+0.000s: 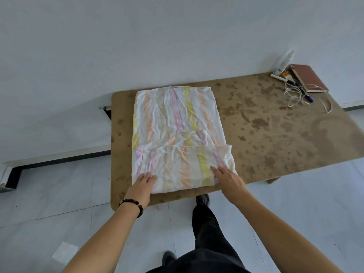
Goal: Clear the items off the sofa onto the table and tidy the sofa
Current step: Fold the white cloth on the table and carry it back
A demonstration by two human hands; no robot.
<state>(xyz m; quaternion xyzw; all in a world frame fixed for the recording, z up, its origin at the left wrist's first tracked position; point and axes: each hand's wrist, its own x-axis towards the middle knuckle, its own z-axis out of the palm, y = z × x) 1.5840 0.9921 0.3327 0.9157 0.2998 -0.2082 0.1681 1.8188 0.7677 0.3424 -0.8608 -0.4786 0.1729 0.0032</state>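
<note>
A folded sheet lies on the left part of a low brown desk with a dark mottled top. The sheet is thin, white and creased, with soft lengthwise stripes of pink, peach, yellow and pale purple. Its near end is folded back over itself, making a thicker band along the desk's front edge.

The person's left grip rests flat on the near left corner of that band, fingers straight and apart from any hold. The right grip presses flat on the near right corner, fingers likewise straight, clasping nothing. A dark beaded bracelet circles the left wrist.

At the desk's far right corner, well apart from the sheet, lie a white spray bottle, a reddish-brown book and a tangled white cable.
</note>
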